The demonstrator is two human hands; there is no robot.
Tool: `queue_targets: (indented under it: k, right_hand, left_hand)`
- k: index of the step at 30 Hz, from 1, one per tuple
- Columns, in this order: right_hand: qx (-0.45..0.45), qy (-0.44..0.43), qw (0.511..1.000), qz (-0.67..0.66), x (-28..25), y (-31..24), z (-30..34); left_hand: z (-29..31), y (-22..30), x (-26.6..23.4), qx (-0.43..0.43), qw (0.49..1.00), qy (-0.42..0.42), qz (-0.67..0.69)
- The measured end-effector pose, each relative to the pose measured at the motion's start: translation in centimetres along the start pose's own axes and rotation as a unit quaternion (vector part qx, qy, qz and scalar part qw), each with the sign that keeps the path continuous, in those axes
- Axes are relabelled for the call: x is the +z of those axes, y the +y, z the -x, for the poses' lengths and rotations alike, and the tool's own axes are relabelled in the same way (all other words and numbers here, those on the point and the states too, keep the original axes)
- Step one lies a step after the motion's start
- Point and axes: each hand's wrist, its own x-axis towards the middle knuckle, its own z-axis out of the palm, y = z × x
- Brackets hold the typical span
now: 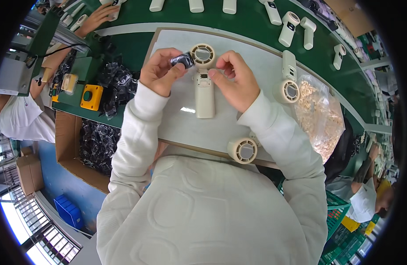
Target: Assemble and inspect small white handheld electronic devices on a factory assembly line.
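Observation:
A cream handheld fan [204, 99] lies on the white work board [177, 128], its round head away from me and its handle toward me. A small dark opening shows at the top of the handle. My left hand [160, 74] pinches a small glossy black piece [183, 60] beside the fan's head, left of it. My right hand [238, 81] is curled at the fan's neck, thumb and fingertips drawn together by the opening. Whether anything tiny sits between those fingertips, I cannot make out.
Another fan [289, 90] and a clear bag of small beige pieces [318, 117] lie at the right. A further fan [243, 151] sits by the board's near edge. Black pieces fill a cardboard box [67, 143] at left, near a yellow button box [91, 97]. A co-worker's hand [99, 17] holds a fan.

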Motion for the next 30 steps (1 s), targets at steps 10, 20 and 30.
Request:
queue_targets:
  k: [10,20,30]
  right_hand:
    - [0.108,-0.154,0.962,-0.200,-1.2,0.1,-0.8]
    - [0.121,-0.143,0.982,-0.028,-0.9,1.5,0.1]
    - [0.181,-0.187,0.953,0.157,-0.9,-0.3,0.0]
  left_hand:
    - [1.9,-0.7,3.4,-0.026,0.987,0.029,0.159]
    - [2.3,-1.7,4.0,0.127,0.928,0.132,-0.324]
    - [2.3,-0.3,3.8,0.028,0.905,0.046,-0.423]
